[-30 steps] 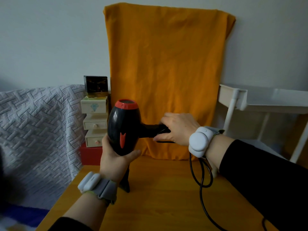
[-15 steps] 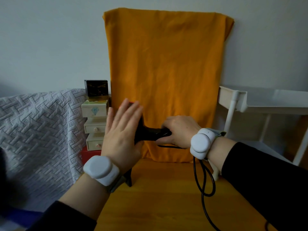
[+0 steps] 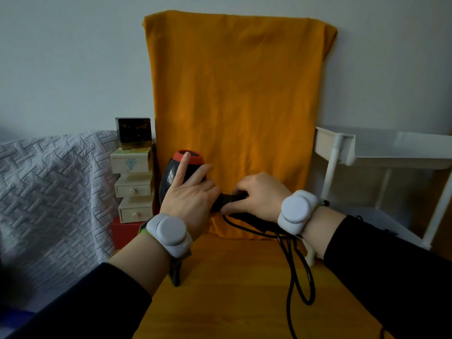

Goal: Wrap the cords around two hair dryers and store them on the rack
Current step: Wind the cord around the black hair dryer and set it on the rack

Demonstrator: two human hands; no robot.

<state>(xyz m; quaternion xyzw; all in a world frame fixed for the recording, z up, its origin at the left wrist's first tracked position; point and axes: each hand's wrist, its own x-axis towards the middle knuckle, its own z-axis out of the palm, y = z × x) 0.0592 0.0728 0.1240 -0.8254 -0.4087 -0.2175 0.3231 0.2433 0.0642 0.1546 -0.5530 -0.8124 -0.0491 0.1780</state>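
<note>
A black hair dryer (image 3: pixel 171 176) with a red rim is held in the air above the orange table (image 3: pixel 234 289). My left hand (image 3: pixel 190 192) lies over the top of its body, fingers spread and gripping it. My right hand (image 3: pixel 256 195) is closed around the black handle. The black cord (image 3: pixel 296 270) runs from under my right hand down to the table, where it forms a loop and leaves the frame at the bottom. A white rack (image 3: pixel 381 155) stands to the right. A second hair dryer is not in view.
An orange cloth (image 3: pixel 234 106) hangs against the wall behind the table. A stack of small drawer boxes (image 3: pixel 133 184) topped by a dark cube sits at the back left on a red box. A grey quilted cover (image 3: pixel 53 192) lies at left. A black stand (image 3: pixel 176 272) is under my left wrist.
My left hand left the underside of the dryer body, passed in front of it and now rests over its top. The right hand stays on the handle; the cord loop has shifted a little.
</note>
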